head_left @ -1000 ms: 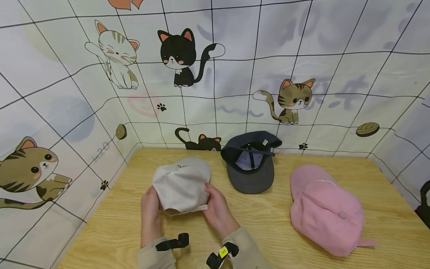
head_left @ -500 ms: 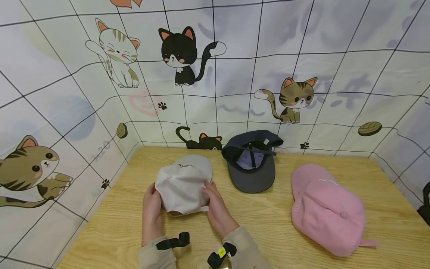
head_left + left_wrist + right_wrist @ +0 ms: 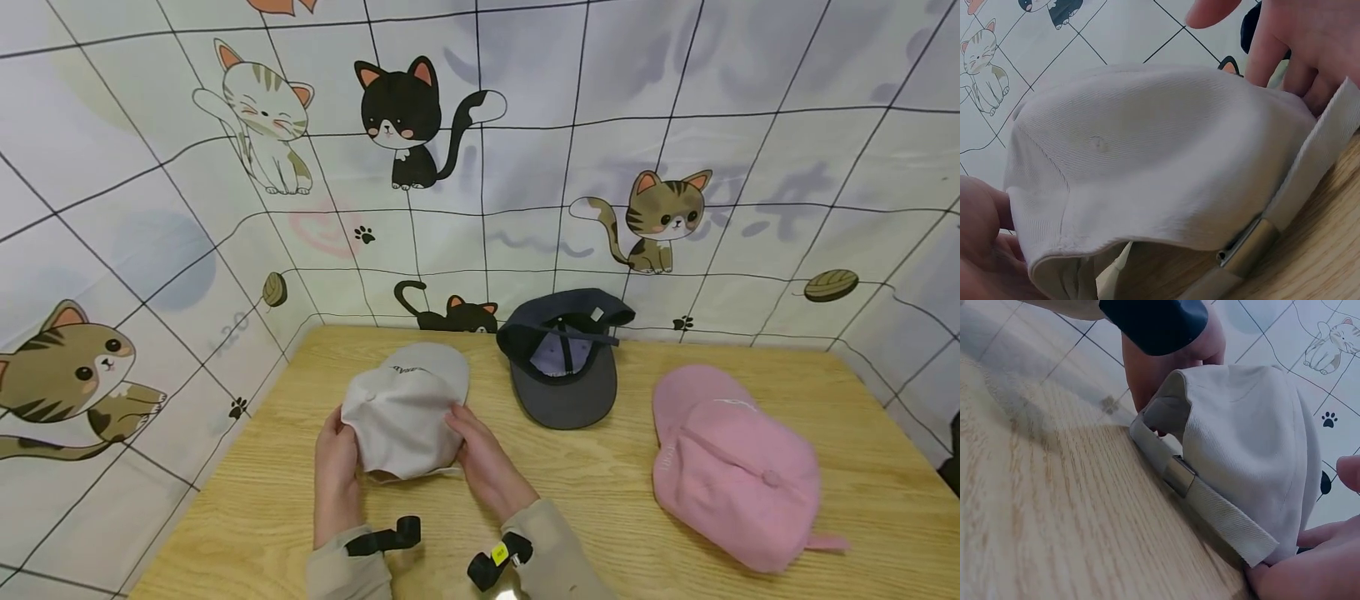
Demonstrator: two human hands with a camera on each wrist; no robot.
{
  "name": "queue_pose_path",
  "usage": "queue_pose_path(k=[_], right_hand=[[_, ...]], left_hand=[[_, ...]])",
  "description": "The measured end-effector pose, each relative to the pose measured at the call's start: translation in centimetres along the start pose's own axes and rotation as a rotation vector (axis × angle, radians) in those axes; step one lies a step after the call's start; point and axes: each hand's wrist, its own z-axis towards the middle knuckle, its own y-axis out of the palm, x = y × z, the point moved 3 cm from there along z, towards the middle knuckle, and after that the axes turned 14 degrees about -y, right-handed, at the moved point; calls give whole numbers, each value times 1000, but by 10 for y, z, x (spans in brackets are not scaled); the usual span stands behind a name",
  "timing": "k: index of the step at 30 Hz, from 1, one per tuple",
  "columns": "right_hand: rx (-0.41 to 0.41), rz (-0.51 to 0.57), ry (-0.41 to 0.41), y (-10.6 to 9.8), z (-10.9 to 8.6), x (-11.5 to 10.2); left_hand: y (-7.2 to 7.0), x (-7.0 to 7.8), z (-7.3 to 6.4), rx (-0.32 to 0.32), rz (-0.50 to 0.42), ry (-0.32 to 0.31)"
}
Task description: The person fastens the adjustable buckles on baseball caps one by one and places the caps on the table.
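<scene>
White cap (image 3: 405,421), gripped at opposite sides by left hand (image 3: 335,467) and right hand (image 3: 487,462); counter (image 3: 592,492) stretches between it and pink cap (image 3: 738,475).

a screened booth, with cat-print sheeting (image 3: 540,50) around a wood-grain table (image 3: 592,483).

I'm hunting for words here, and none reads clearly! Dark lettering (image 3: 408,369) on the white cap (image 3: 401,425): too small for me. Right of that cap, pale lettering (image 3: 737,403) on the pink cap (image 3: 750,483): just a blur. Below and right of the white cap, a yellow label (image 3: 499,552) on a black wrist camera (image 3: 483,573): illegible. Left of it, faint characters (image 3: 234,330) on the wall (image 3: 247,242): unclear.
</scene>
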Motion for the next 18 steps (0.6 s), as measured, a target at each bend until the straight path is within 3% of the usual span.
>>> queue_pose_path(k=[11,18], right_hand=[[40,-113,23,1,0,-7],[31,-34,6,-3,1,-12]], left_hand=[[-2,-7,4,69,1,30],[-6,-3,-1,15,62,29]])
